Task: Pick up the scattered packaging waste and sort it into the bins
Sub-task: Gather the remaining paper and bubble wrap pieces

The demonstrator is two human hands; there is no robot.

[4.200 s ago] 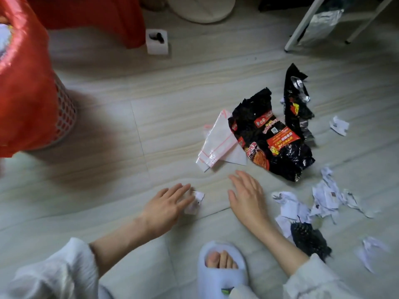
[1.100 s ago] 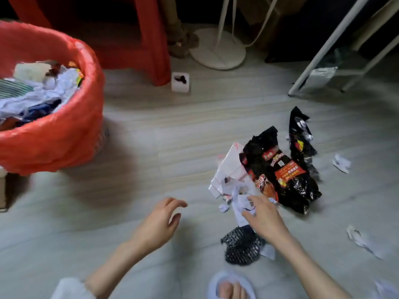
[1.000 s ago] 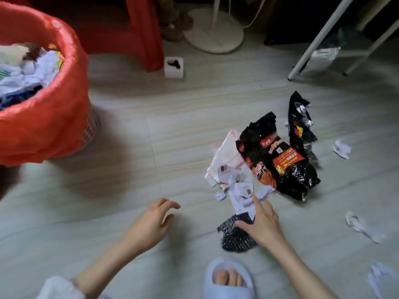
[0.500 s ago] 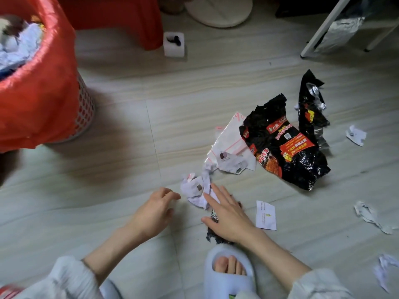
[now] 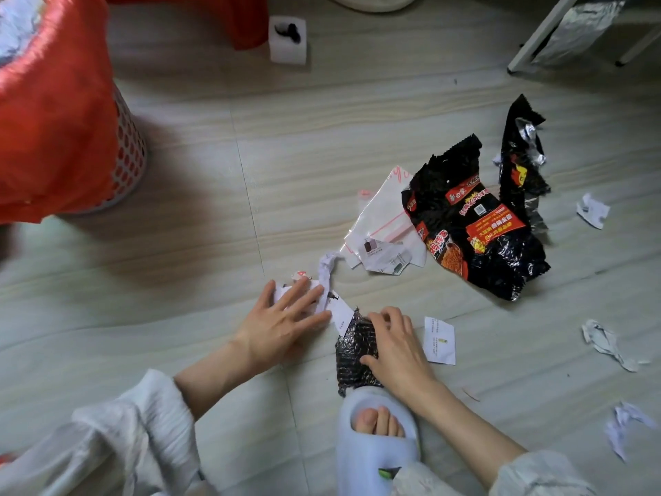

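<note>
I'm mid-gather: my left hand (image 5: 286, 322) presses flat on white paper scraps (image 5: 323, 281), my right hand (image 5: 395, 347) curls round black crinkled wrapping (image 5: 352, 347) mid-floor; next I lift both to the red-lined bin (image 5: 53, 112).

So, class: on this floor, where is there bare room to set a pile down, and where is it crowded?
Bare floor stretches between the red-lined bin and the black noodle wrapper, up to the small white box. Another free patch lies left of the left hand. It is crowded around both hands, where the right hand grips a dark mesh wrapper, and rightward among the paper scraps.
</note>
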